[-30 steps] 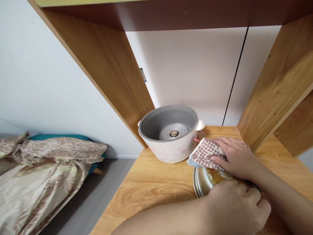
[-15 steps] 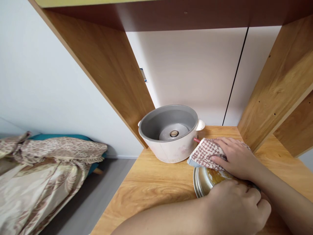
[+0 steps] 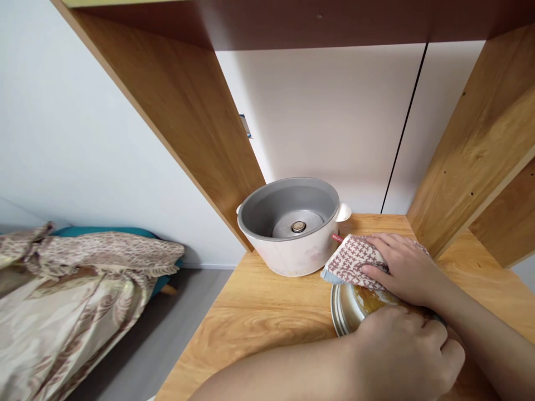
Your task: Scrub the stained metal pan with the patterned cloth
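Observation:
A cloth with a brown-and-white check pattern and a red tag lies bunched under my right hand, which grips it against a metal pot. This round, silvery metal pot has a stepped rim and a yellow-brown stained surface. My left hand is closed at its near side, fingers curled in; my wrist and knuckles cover much of the pot. Just left of the cloth stands a white electric cooker body, grey inside, with a round heating plate at its bottom.
The wooden shelf carries the cooker, between a left upright and a right upright. A dark red board runs overhead. Patterned fabric drapes over a teal piece of furniture at lower left.
Almost nothing differs. The view has shifted very slightly; both hands, the cloth and the pot keep their places.

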Motion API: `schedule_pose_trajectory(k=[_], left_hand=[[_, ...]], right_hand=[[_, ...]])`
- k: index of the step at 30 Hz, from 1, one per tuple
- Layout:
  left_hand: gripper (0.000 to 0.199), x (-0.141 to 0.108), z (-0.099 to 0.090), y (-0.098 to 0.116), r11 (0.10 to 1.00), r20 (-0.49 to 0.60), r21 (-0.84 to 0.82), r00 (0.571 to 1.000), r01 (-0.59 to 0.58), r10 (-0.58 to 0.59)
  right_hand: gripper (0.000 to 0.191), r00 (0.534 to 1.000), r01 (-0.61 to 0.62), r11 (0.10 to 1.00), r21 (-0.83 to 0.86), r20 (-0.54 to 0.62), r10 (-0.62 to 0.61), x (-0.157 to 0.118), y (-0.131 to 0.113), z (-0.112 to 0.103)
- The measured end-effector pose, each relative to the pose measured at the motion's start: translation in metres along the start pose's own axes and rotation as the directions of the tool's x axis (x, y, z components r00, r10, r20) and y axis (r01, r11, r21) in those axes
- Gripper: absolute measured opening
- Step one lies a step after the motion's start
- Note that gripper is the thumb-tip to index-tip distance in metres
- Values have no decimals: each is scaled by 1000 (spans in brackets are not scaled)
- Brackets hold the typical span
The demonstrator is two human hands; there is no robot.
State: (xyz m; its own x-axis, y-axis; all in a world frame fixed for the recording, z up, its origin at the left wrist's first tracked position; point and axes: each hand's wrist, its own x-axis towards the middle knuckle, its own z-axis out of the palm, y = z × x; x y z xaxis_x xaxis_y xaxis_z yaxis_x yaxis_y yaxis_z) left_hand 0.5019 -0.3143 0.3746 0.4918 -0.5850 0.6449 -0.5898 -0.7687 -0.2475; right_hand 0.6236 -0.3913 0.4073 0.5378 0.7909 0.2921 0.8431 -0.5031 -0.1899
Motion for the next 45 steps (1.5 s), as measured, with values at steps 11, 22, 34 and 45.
schedule_pose_trajectory(k=[11, 22, 34, 45], left_hand=[[22, 0, 2, 0, 1000, -71, 19, 997, 8, -7], [24, 1, 1, 0, 999, -82, 44, 996, 20, -16], [19, 2, -3, -3, 999, -31, 50, 1000, 2, 0], [19, 1, -4, -5, 998, -56, 64, 998, -8, 12]], right_hand=[[51, 1000, 8, 1000, 5, 18, -8, 0, 1, -1], [48, 999, -13, 999, 45, 43, 11, 1, 1, -2], [44, 1000, -22, 999, 37, 21, 21, 1, 5, 0], [46, 1000, -4, 1000, 11, 15, 4, 2, 6, 1]])
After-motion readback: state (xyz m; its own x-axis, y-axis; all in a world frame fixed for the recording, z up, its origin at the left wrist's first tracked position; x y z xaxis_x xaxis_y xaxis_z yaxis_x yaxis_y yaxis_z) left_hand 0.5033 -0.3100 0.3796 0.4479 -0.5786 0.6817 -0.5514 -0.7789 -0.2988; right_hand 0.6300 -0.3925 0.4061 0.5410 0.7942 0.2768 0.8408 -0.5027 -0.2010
